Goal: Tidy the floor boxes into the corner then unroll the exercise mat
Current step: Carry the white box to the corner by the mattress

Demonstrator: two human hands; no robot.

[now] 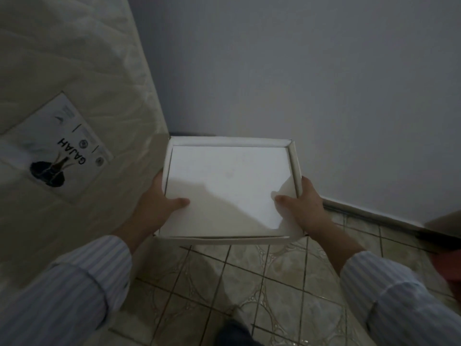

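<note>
A shallow white cardboard box (229,188) sits at the centre of the view, rectangular, with folded double-wall rims on all four sides and a flat, smooth white panel lying inside it. Its matte card catches light on the far half and falls into shadow toward the near left corner. The box is held above the floor (249,290), in front of the corner where the walls meet.

The left hand (162,196) grasps the box at its 9 o'clock edge: the thumb lies flat across the inner panel, pointing toward 3 o'clock, while the fingers wrap under the side, out of sight. The right hand (299,203) mirrors this at the 3 o'clock edge, thumb pressed on the panel and pointing toward 9 o'clock, fingers curled round the rim and beneath. Both forearms reach forward from 7 and 5 o'clock, in loose cuffs of a pale striped shirt sleeve (82,283).

At 9 to 11 o'clock stands a mattress (82,71) wrapped in wrinkled clear plastic, its quilted cream surface bearing a printed paper label (64,148) read upside down. The wall (299,71) at 12 to 2 o'clock is plain, smooth and grey-blue, ending in a pale skirting strip. The floor is glossy beige ceramic tile with curved patterns and dark grout lines.
</note>
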